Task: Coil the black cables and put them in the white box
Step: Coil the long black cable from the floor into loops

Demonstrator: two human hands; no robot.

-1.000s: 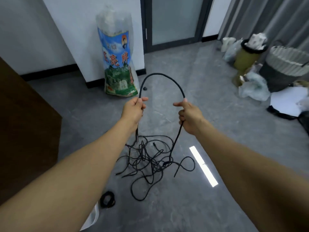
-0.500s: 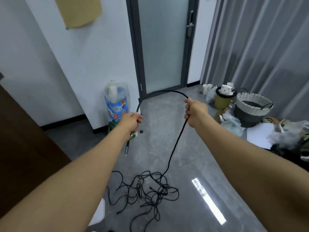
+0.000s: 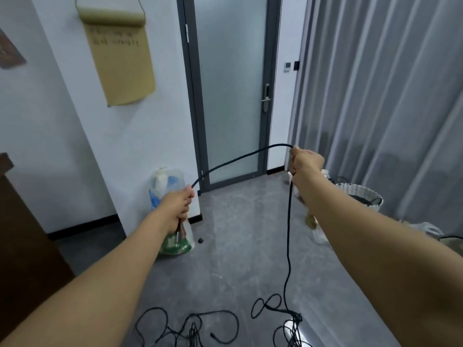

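A black cable stretches in an arc between my two raised hands. My left hand is closed around one end, and the plug hangs just below the fist. My right hand grips the cable higher up and to the right. From there the cable drops straight down to a tangle of black cables on the grey floor. More loose loops of that tangle lie at the bottom edge. No white box is in view.
A printed plastic sack leans against the white wall corner. A frosted glass door stands behind. A woven bin and rubbish bags sit by the grey curtain on the right. Dark wooden furniture is at the left.
Both hands have risen and spread apart, the right one further right and up, pulling the cable taut out of the tangle. The view has tilted upward, so the pile sits lower in frame.
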